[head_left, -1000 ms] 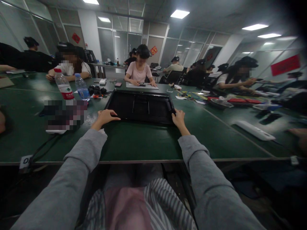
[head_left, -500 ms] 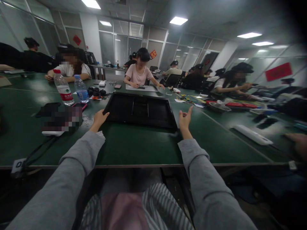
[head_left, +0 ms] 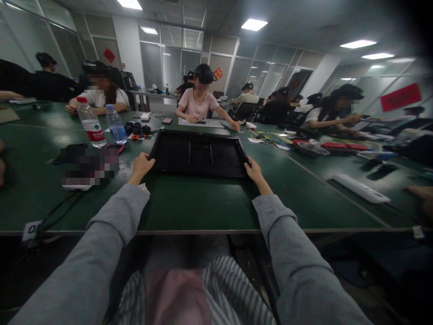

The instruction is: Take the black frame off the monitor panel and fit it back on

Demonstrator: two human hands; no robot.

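A wide, shallow black tray-like panel (head_left: 169,155) with a raised rim lies in front of me at the table's middle. Two thin metal rods and a darker recessed part show at its centre; its exact kind is unclear. My left hand (head_left: 142,168) grips the panel's left edge, thumb over the rim. At the opposite end, my right hand (head_left: 254,171) has its fingers closed on the right edge. The fingers under the rim are hidden on both sides.
Left of the panel stand a red-capped bottle (head_left: 92,126) and a blue-capped bottle (head_left: 116,126). A white power strip (head_left: 360,188) lies to the right on the green table (head_left: 199,207). Across the table sits a person in pink (head_left: 199,101); cables and packets lie at the right.
My right hand has moved from beside the panel, fingers spread, to closing on its right edge. The panel's near right corner appears slightly raised. My left hand keeps its hold.
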